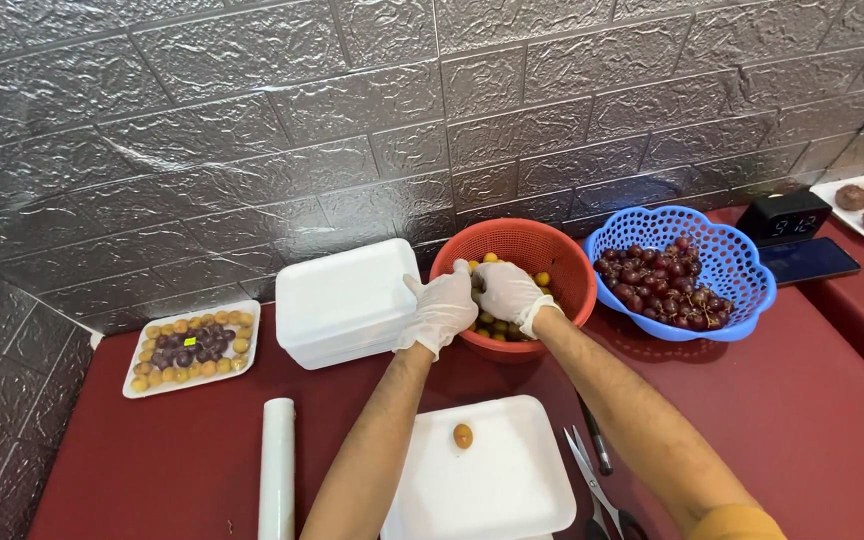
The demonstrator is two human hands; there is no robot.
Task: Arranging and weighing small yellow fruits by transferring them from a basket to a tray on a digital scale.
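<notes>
Red perforated plastic basket (562,262) of small yellow round fruits (542,279) stood at the back of the dark red tabletop (802,400). Gloved left hand (439,308) and gloved right hand (505,291) reached in; fingers curled among fruit, grip unclear. One fruit (463,436) lay on white foam tray (512,480).

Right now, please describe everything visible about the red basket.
The red basket is round, looks like plastic, and has slotted walls. It stands upright on the dark red table, between the white foam boxes and the blue basket. It holds small yellow fruits. Both gloved hands, left and right, reach into it.
</notes>
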